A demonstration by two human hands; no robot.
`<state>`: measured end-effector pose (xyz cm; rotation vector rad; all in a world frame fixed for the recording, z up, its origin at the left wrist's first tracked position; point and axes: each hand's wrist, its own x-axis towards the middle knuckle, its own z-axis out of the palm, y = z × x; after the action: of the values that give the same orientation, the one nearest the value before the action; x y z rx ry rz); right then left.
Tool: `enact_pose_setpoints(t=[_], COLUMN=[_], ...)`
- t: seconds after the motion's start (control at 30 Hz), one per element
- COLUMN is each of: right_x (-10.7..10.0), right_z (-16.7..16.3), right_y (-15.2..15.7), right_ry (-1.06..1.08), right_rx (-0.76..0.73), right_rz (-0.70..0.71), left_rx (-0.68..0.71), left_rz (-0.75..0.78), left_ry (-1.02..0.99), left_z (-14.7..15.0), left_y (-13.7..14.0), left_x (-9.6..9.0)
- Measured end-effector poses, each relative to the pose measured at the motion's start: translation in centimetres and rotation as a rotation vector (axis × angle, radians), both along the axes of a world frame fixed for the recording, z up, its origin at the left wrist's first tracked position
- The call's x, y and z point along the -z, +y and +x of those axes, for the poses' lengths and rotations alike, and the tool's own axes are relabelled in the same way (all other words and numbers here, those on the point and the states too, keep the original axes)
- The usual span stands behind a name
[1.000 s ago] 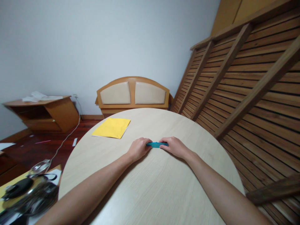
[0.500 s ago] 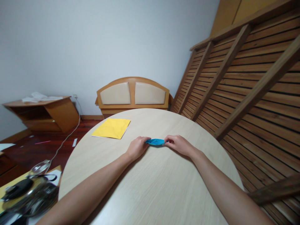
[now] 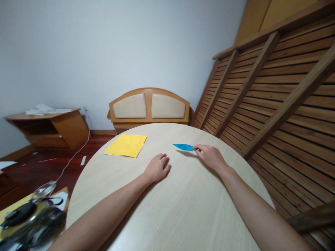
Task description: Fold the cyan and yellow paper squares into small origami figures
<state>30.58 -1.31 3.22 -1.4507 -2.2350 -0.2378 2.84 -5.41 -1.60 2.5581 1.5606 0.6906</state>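
A small blue folded paper boat (image 3: 184, 147), pointed at its far left tip, is pinched at its right end by my right hand (image 3: 210, 156). It is held just above the table, with its shadow below. My left hand (image 3: 157, 168) rests on the tabletop to the lower left of the boat, holding nothing, its fingers loosely curled and apart. A stack of yellow paper (image 3: 126, 145), white at its lower edge, lies to the left, beyond my left hand.
The round pale wood table (image 3: 183, 209) fills the foreground. Behind it stands a headboard (image 3: 149, 104). Wooden slats (image 3: 261, 115) lean along the right side. At left are a low cabinet (image 3: 65, 129), a cable (image 3: 73, 157) on the floor and a cluttered surface with a black bag-like item (image 3: 39, 219).
My left hand has let go of the blue paper boat and come down onto the table. My right hand has carried the boat to the right and farther away.
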Motion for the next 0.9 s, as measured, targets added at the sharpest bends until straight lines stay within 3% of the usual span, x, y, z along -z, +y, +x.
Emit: enact_pose_setpoints(t=[0.2, 0.37, 0.9], right_x=[-0.6, 0.1, 2.5], right_z=[0.1, 0.5, 3.9], right_y=[2.4, 4.7, 11.2], right_ry=[-0.1, -0.053, 0.131], right_rx=[0.213, 0.341, 0.576], right_rz=[0.003, -0.081, -0.271], left_rx=[0.026, 0.024, 0.013], left_rz=[-0.015, -0.017, -0.044], left_ry=[0.033, 0.044, 0.038], left_z=[0.0, 0.0, 0.1], left_y=[0.1, 0.1, 0.2], left_x=[0.0, 0.1, 0.0])
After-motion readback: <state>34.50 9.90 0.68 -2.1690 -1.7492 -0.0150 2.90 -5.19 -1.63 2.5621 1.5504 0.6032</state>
